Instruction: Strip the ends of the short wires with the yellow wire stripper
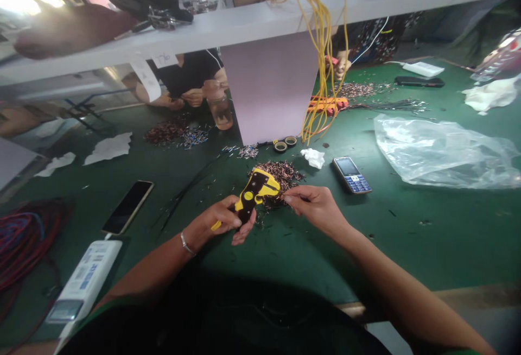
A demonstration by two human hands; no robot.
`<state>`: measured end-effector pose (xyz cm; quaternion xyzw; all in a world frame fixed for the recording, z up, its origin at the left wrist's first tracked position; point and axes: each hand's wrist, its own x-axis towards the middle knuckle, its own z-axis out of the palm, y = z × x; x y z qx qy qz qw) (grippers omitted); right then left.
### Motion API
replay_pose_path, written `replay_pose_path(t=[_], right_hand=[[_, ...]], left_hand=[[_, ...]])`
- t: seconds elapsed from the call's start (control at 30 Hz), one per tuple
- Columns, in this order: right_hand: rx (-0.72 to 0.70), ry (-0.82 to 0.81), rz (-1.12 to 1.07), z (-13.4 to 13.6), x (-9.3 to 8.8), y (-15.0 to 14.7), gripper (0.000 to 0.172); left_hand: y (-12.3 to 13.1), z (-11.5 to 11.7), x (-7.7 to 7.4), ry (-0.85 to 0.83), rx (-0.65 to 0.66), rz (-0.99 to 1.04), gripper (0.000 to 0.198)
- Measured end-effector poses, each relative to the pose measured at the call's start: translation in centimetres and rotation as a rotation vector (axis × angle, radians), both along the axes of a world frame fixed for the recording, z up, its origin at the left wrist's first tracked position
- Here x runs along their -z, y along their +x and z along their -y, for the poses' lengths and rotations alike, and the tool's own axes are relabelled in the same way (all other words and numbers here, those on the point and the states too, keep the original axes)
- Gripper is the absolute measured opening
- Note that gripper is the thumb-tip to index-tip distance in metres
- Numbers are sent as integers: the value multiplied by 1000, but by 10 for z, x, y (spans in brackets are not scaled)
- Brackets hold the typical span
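Observation:
My left hand (220,224) is wrapped round the handles of a yellow and black wire stripper (254,195), whose jaws point up and to the right. My right hand (313,205) is pinched at the stripper's jaws, holding something thin that I cannot make out. Just behind both hands lies a pile of short copper-coloured wire bits (283,173) on the green table (427,235). More small bits are scattered under my hands.
A keypad phone (352,175) and a crumpled clear plastic bag (443,151) lie to the right. A smartphone (128,207), a white power bank (87,276) and red cable (24,235) sit left. Yellow wires (321,45) hang from a white shelf (260,21). Other people's hands work across the table.

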<state>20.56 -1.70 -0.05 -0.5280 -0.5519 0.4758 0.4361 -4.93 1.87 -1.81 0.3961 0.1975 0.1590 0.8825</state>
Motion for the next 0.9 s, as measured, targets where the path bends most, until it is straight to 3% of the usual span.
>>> replay_pose_path(t=[0.9], right_hand=[[14, 30, 60, -2, 1, 0, 20]], left_hand=[[1, -2, 2, 42, 26, 41, 37]])
